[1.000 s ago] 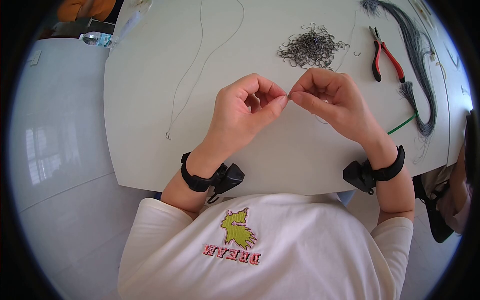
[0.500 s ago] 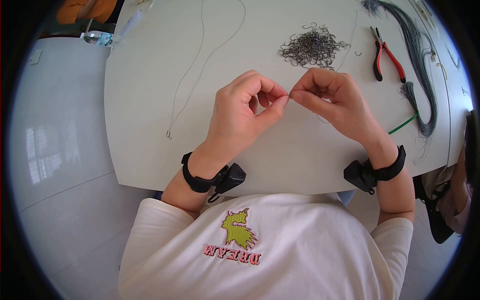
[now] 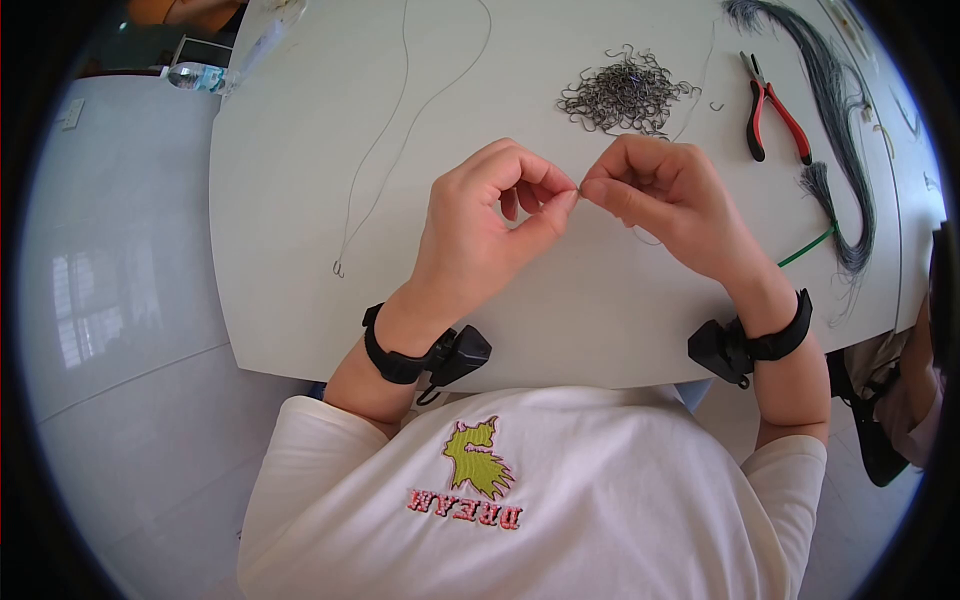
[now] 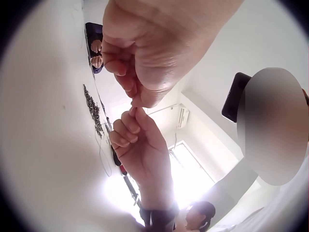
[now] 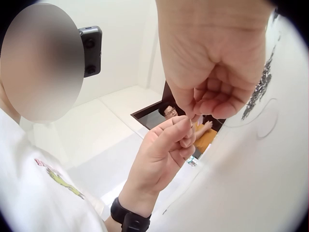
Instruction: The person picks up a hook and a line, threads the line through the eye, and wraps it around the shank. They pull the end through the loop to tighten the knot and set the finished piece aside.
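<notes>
Above the table, my left hand (image 3: 480, 215) and right hand (image 3: 670, 205) meet at their fingertips. Thumb and index finger of the left hand pinch a tiny dark piece (image 3: 579, 191), mostly hidden; I cannot tell its kind. My right hand pinches thin fishing line (image 5: 236, 126) at the same spot, and a loop of it curves out past that hand. Beyond the hands lies a pile of fish hooks (image 3: 630, 95). A single loose hook (image 3: 716, 106) is beside it. On the left, another long line (image 3: 408, 150) ends at a small hook (image 3: 338, 269).
Red-and-black pliers (image 3: 772, 115) lie at the right, near a long bundle of grey line (image 3: 850, 150) and a green tie (image 3: 806, 247). A water bottle (image 3: 195, 77) stands past the table's left edge. Other people are nearby.
Both hands hold almost the same pose, fingertips together. The left hand's fingers have shifted very slightly upward. In the background, the person in orange has moved.
</notes>
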{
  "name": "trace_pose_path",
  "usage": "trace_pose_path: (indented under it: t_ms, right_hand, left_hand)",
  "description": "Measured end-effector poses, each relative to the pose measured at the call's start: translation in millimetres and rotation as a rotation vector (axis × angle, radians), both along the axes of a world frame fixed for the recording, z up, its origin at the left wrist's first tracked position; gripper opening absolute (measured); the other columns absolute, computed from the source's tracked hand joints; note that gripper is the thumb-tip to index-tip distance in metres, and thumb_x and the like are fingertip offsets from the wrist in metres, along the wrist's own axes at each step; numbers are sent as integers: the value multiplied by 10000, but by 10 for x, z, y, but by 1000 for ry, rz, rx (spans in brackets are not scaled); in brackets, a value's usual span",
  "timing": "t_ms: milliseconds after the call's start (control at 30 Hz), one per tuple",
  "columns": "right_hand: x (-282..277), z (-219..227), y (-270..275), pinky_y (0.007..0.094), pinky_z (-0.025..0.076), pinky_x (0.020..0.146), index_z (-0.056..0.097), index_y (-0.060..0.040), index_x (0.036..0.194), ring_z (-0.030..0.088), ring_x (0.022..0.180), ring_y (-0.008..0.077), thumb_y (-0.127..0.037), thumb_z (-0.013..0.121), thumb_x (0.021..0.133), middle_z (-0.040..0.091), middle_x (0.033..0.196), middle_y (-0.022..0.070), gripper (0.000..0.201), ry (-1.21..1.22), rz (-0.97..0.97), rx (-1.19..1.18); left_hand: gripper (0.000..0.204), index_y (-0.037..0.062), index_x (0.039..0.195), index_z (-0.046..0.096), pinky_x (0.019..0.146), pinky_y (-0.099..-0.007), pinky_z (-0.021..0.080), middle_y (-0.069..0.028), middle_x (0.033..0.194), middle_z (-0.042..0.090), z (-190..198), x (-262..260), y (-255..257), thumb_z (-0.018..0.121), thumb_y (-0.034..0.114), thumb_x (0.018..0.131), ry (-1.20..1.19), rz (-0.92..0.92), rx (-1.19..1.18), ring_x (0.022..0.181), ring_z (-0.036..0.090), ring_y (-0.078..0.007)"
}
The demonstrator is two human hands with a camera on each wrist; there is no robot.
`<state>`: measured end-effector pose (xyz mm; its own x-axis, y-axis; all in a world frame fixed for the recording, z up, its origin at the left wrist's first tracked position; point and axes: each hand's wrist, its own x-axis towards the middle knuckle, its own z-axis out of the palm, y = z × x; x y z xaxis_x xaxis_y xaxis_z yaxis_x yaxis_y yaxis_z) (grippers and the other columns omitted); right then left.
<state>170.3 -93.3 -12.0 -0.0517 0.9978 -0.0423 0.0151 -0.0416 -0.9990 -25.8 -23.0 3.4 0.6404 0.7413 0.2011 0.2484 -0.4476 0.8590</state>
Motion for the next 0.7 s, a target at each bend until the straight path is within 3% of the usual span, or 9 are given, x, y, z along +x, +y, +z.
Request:
trace_pose_path:
  t_ms: [100, 433, 500, 700]
  right_hand:
    - [29, 58, 2, 208, 416, 613, 652, 5, 915, 509, 683, 45, -137, 639, 943, 601, 778, -21, 145, 28, 56, -70]
    - [41, 53, 0, 206, 404, 601, 647, 4, 906, 500, 677, 42, -142, 647, 942, 592, 766, -23, 150, 5, 61, -71]
    - [19, 36, -3, 198, 374, 559, 650, 10, 891, 455, 635, 19, -152, 647, 934, 544, 699, -47, 168, -7, 28, -22]
    - [16, 37, -3, 203, 397, 574, 649, 8, 894, 480, 650, 27, -158, 646, 934, 570, 707, -34, 171, -22, 23, -35]
  left_hand:
    - [51, 43, 848, 674, 585, -230, 423, -10, 785, 653, -6, -14, 3, 716, 51, 820, 3, 3, -85, 683, 595, -85]
    - [60, 42, 855, 682, 593, -231, 421, -9, 786, 658, -14, -11, 4, 718, 80, 827, 5, -2, -131, 687, 592, -84]
    - [46, 33, 858, 648, 637, -204, 427, 21, 806, 613, 3, -15, -2, 693, 25, 852, 35, -22, -101, 696, 516, -48]
    - [43, 30, 861, 649, 640, -203, 431, 23, 810, 618, -16, -18, 2, 691, 29, 855, 34, -13, -111, 697, 519, -45]
